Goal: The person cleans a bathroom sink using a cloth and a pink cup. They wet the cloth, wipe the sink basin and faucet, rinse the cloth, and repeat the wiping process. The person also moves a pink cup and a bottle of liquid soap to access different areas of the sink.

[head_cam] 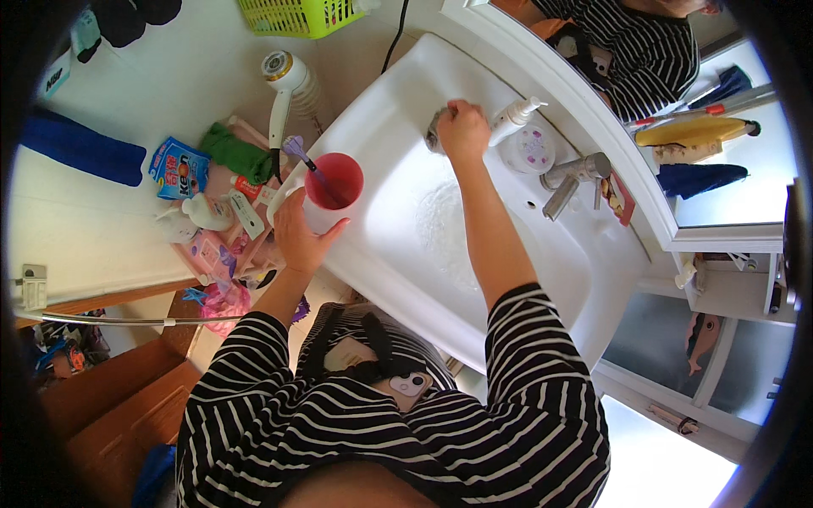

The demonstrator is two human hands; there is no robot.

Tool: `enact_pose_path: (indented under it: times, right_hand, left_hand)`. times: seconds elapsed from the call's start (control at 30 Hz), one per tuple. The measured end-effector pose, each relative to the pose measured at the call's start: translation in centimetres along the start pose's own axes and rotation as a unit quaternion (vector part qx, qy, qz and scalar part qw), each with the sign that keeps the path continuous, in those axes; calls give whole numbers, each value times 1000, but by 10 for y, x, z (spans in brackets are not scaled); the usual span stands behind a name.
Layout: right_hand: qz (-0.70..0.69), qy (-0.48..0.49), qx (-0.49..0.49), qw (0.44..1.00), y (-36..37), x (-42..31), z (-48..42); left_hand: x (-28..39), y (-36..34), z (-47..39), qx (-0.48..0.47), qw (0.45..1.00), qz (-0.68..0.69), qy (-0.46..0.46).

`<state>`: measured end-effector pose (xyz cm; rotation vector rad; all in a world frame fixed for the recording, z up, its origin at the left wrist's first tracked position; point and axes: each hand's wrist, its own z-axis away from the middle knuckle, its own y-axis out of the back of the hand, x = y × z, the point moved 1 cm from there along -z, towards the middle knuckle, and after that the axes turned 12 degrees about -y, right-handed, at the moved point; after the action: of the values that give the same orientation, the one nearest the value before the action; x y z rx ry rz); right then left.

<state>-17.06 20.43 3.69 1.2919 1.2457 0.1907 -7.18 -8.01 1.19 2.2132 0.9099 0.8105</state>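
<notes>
My right hand (465,129) is closed around a grey scrubber (436,131), pressed to the inner wall of the white washbasin (387,209) at its back. Just right of that hand stand a white pump bottle (510,122) and a round clear container with purple spots (528,147). Shallow rippling water (441,222) lies in the bowl, partly hidden by my forearm. At the basin's left corner my left hand (297,232) rests with thumb and fingers spread. Close above it is a pink cup (343,184) holding a purple toothbrush (296,149).
A metal faucet (575,176) stands at the basin's right rear, below a white-framed mirror (711,230). To the left are a hair dryer (279,105), a green cloth (236,152), a blue detergent bag (180,168) and several bottles (208,211). A lime basket (298,18) hangs above.
</notes>
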Motion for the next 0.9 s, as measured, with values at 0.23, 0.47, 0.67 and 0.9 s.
enact_pose_path:
  times: [0.23, 0.47, 0.67, 0.9]
  right_hand:
    - [224, 59, -98, 968, -47, -5, -6]
    - [72, 179, -25, 981, -45, 45, 58]
    - [1, -10, -137, 991, -32, 122, 106]
    - [-231, -251, 196, 919, 23, 82, 98]
  left_hand:
    - [-2, -2, 1, 16, 1000, -7, -24]
    - [0, -2, 3, -1, 999, -31, -17]
    - [-1, -6, 4, -11, 1000, -24, -17]
    - [0, -4, 6, -13, 1000, -25, -4]
